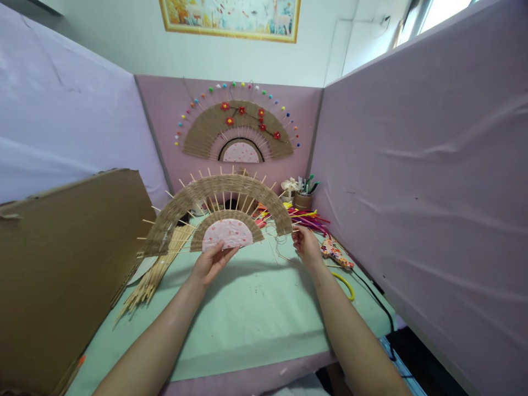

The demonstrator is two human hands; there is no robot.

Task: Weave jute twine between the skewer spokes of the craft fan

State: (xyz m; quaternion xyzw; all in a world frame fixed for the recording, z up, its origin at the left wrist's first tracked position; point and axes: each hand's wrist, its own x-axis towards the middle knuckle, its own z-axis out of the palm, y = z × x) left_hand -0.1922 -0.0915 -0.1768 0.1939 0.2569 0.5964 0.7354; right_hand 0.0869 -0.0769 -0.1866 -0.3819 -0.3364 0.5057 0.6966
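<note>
The left hand [214, 259] pinches the bottom edge of the woven fan [227, 231], thumb on its fabric centre, holding it above the tabletop [251, 313] at twelve o'clock. The right hand [306, 246] curls its fingers at the fan's three-o'clock end; its grip is unclear. A patterned glue gun [337, 255] lies at three o'clock from that hand.

We've a gold-framed colourful picture [231, 19] up on the pale wall [115, 38]; below, on the pink-purple back panel [160, 99], a tan semicircular fan [202, 132] w/ red flowers & multicol. bead tips. L side: big brown cardboard sheet [74, 247]. R side, we see a round brown pot [303, 202] w/ slim tools, plus flower-print glue gun [337, 254] w/ black cord [373, 296].
</note>
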